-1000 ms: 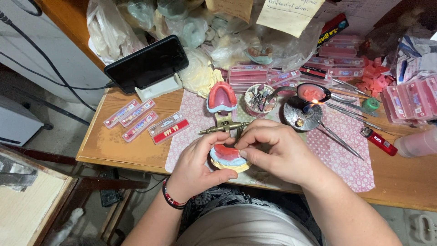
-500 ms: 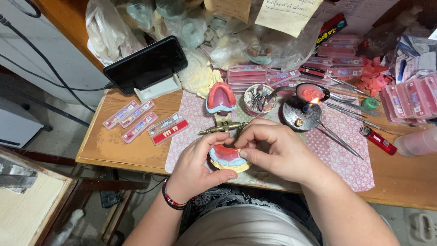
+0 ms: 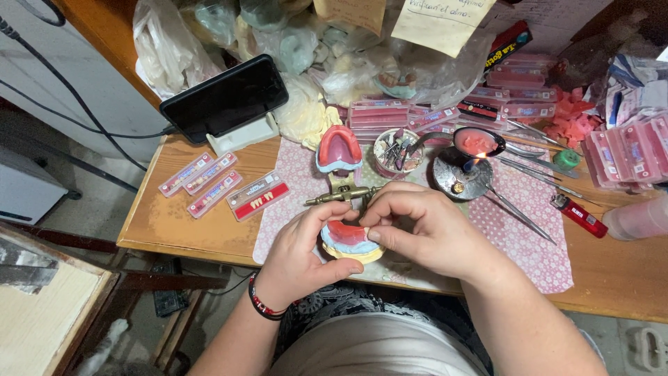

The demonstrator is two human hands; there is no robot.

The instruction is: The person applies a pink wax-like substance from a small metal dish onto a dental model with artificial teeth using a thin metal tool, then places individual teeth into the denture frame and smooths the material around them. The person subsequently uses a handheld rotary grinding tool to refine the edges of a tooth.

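Note:
Both hands meet over a dental model with a pink wax rim, blue middle and yellow plaster base. My left hand cups the model from the left and below. My right hand grips its right side, thumb and forefinger pinched at the top edge; whether something small sits between them is hidden. The model sits on a brass articulator whose upper arm carries a second pink-and-blue cast, tilted open behind the hands.
A small lit burner and a spoon of pink wax stand just behind my right hand. Metal tools, a red lighter, tooth strips, a propped phone and pink boxes crowd the wooden desk.
Almost nothing has changed; both hands stay on the model, with only slight shifts of the right fingers at its top edge.

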